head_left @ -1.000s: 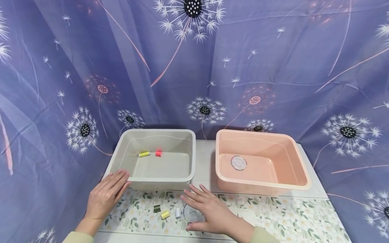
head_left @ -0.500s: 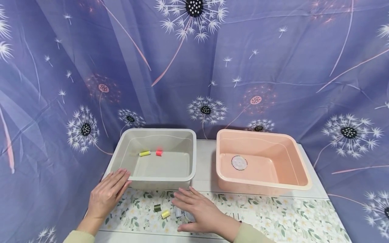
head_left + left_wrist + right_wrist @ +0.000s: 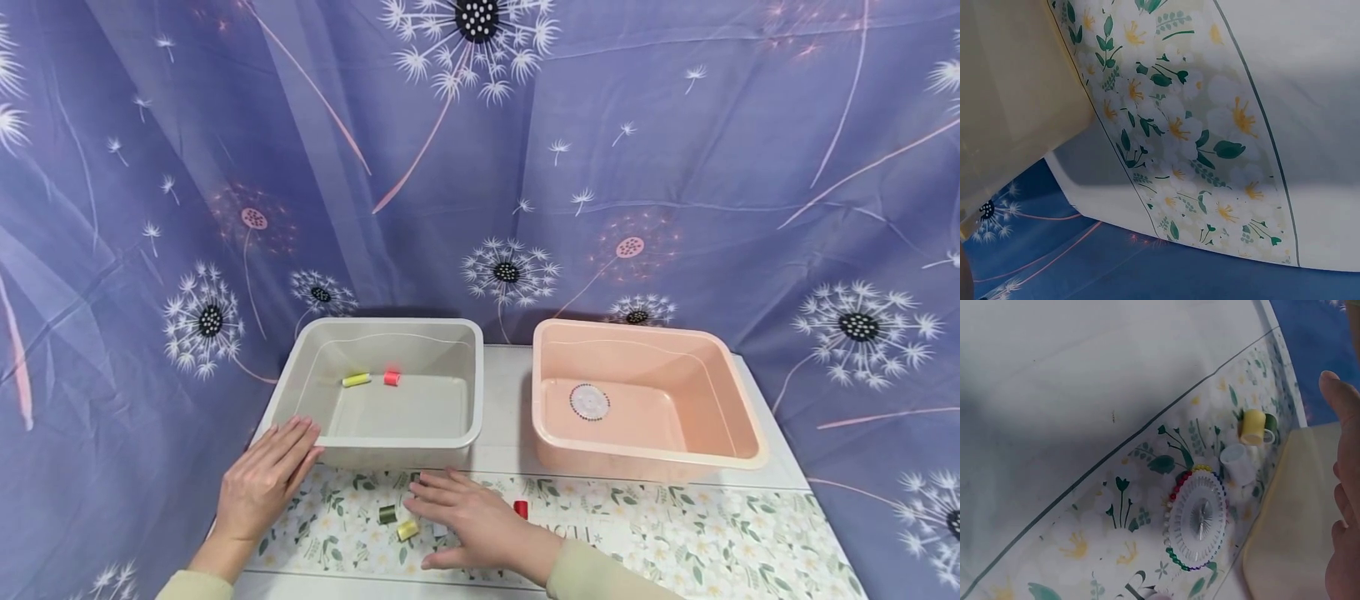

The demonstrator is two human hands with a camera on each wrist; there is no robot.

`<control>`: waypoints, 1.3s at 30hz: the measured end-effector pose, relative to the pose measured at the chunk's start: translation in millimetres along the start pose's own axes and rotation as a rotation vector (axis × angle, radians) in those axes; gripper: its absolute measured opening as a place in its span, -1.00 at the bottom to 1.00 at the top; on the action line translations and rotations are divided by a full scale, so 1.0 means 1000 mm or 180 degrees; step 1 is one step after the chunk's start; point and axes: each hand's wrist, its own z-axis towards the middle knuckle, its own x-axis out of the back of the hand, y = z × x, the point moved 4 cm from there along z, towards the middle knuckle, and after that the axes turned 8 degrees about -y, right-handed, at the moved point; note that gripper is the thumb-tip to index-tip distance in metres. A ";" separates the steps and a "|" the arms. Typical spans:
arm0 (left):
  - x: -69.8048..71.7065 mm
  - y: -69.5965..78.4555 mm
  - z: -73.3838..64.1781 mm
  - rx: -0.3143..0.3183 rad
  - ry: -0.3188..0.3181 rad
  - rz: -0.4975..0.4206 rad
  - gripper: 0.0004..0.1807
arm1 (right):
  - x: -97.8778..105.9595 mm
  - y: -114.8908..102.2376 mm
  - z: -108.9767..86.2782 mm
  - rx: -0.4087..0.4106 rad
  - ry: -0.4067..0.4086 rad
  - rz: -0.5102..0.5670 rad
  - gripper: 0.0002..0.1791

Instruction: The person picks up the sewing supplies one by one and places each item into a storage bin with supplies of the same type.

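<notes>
My left hand (image 3: 262, 479) rests on the near left corner of a grey basin (image 3: 397, 442), fingers straight and side by side. Above the floral cloth, my right hand (image 3: 472, 521) has its fingers spread and holds nothing. Beneath it in the head view, a white thread spool (image 3: 1238, 465) is mostly covered. A round wheel of bead-headed pins (image 3: 1200, 519) shows whole in the right wrist view but is hidden in the head view. Left of the right hand lie a yellow spool (image 3: 407, 530) and a dark green spool (image 3: 387, 514). A red spool (image 3: 521, 508) peeks out behind the wrist.
Inside the grey basin lie a yellow-green spool (image 3: 356, 380) and a pinkish-red spool (image 3: 392, 378). To its right stands a peach basin (image 3: 645, 454) with another pin wheel (image 3: 589, 402) in it. A blue dandelion-print curtain (image 3: 420, 250) closes off the back and sides.
My right hand has moved left over the cloth, covering the pin wheel and most of the white spool and uncovering the red spool. The left hand has stayed on the grey basin.
</notes>
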 end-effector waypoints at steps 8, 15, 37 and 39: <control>0.000 -0.001 -0.002 -0.0002 0.0006 0.0021 -0.49 | -0.011 0.000 0.014 0.0019 -0.0059 -0.0178 -0.14; -0.001 -0.002 -0.001 0.0026 -0.0010 0.0057 -0.50 | -0.019 0.002 0.024 0.0031 -0.0106 -0.0289 -0.10; -0.002 0.000 -0.002 0.0060 -0.0052 0.0088 -0.51 | -0.047 0.003 0.045 -0.0009 -0.0152 -0.0160 -0.14; -0.001 0.000 -0.002 0.0063 -0.0072 0.0095 -0.51 | -0.049 0.004 0.047 -0.0013 -0.0145 -0.0199 -0.14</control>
